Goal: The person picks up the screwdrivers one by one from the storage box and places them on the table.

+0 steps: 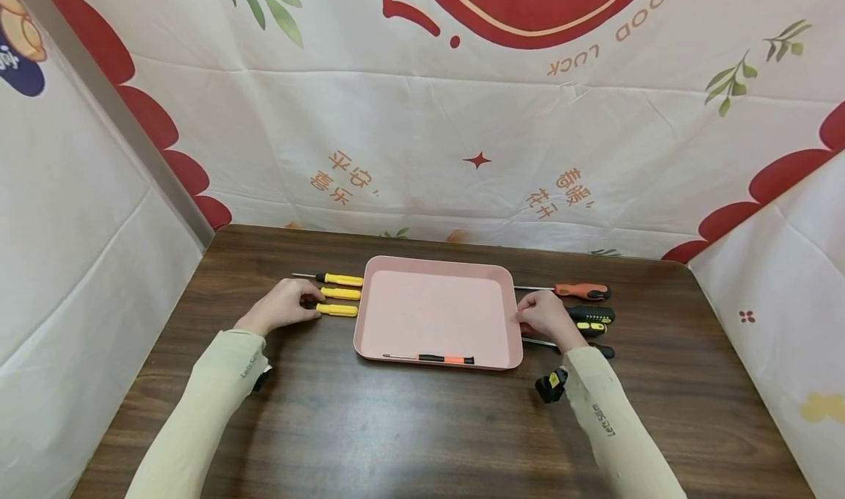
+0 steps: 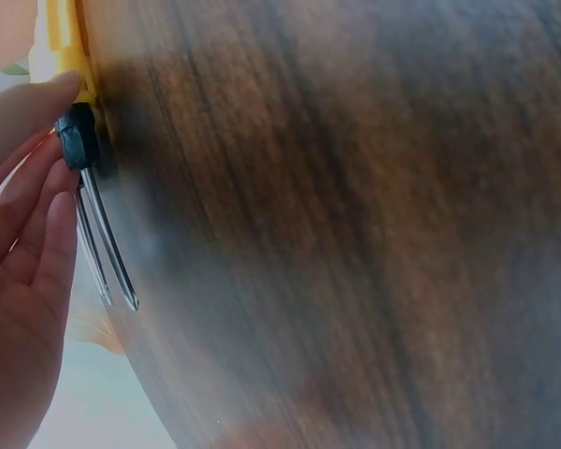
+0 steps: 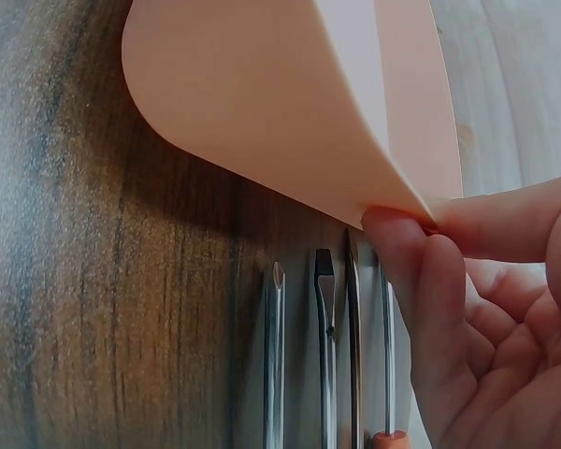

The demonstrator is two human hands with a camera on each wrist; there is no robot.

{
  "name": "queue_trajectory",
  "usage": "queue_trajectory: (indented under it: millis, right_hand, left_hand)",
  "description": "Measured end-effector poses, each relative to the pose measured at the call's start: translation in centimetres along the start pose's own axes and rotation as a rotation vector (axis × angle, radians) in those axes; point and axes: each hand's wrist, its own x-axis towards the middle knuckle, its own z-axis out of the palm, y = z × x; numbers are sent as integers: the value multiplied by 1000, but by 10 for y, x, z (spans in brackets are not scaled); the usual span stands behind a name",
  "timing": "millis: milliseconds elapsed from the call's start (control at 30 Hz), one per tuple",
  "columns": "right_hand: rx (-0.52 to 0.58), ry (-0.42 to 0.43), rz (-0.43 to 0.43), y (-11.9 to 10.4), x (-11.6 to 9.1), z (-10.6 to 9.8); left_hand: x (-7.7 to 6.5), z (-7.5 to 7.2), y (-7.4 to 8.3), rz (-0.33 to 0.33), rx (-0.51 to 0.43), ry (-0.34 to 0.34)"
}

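Note:
At the left of the tray, my left hand (image 1: pixel 285 307) pinches the nearest of three yellow-handled screwdrivers (image 1: pixel 338 310). In the left wrist view the thumb lies on its yellow handle just above the black collar (image 2: pixel 77 136), with the other fingers behind it. My right hand (image 1: pixel 546 315) pinches the right rim of a pink tray (image 1: pixel 436 304) between thumb and fingers, as the right wrist view shows. Inside the tray, along its near edge, lies a small precision screwdriver (image 1: pixel 445 358) with a black and orange handle.
Two more yellow screwdrivers (image 1: pixel 342 280) lie parallel, handles toward the tray. To its right lie an orange-and-black screwdriver (image 1: pixel 577 290) and several dark-handled ones (image 1: pixel 590 314), blades pointing at the tray. A small black object (image 1: pixel 551 386) with a yellow mark shows beside the right sleeve.

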Motion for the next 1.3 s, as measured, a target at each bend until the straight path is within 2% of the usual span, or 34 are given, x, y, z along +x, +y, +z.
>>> queue_trajectory:
  millis: [333, 667, 800, 1300]
  right_hand:
    - [-32, -7, -13, -1, -1, -1]
    - [-23, -5, 0, -1, -2, -1]
    - [-12, -3, -4, -1, -2, 0]
    - [10, -1, -3, -2, -2, 0]
  left_hand:
    - [-2, 0, 0, 44, -40, 20]
    - [0, 3, 0, 19, 15, 46]
    - [1, 4, 1, 5, 12, 47]
    - [-1, 4, 1, 14, 13, 48]
